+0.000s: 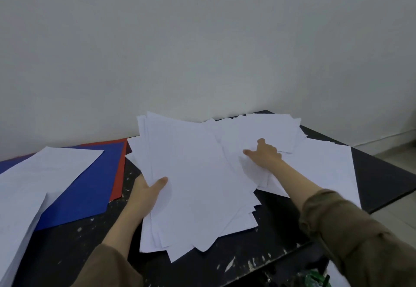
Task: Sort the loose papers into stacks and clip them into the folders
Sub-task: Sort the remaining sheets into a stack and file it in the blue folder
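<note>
A thick uneven bundle of white papers (pixel 198 185) is lifted off the black table, and my left hand (pixel 146 194) grips its left edge with the thumb on top. My right hand (pixel 264 151) reaches over to a spread of loose white sheets (pixel 270 129) at the back right; its fingers lie on them, and I cannot tell if it pinches a sheet. A blue folder (pixel 90 185) lies at the left over a red folder (pixel 120 169). A white stack (pixel 33 178) rests on the blue folder.
The black paint-flecked table (pixel 74 248) stands against a pale wall (pixel 202 39). Its right corner (pixel 382 181) ends over a tiled floor. More white sheets (pixel 326 169) cover the right side. A dark object with green bits (pixel 315 277) sits at the bottom right.
</note>
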